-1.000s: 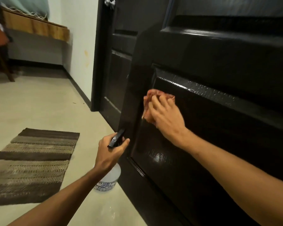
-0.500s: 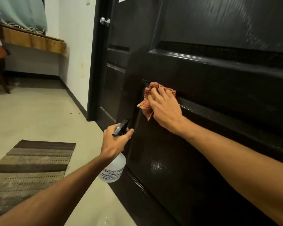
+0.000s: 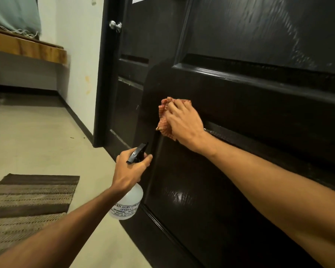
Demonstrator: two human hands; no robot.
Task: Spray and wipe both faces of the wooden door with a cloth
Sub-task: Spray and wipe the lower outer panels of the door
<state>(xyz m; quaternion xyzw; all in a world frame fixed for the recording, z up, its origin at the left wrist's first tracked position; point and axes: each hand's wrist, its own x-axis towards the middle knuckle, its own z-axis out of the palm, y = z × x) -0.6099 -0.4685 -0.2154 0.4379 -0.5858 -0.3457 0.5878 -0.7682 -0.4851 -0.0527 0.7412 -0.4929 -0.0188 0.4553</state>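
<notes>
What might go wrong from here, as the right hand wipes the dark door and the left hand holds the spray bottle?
The spray bottle in the left hand hangs close to the door and may knock it. The cloth is bunched under the right hand, so it may miss the panel groove. The glossy patch looks wet and may drip to the floor.

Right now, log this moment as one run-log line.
step: wipe | right hand: holds cloth against door | left hand: grips spray bottle, nozzle toward door
</notes>
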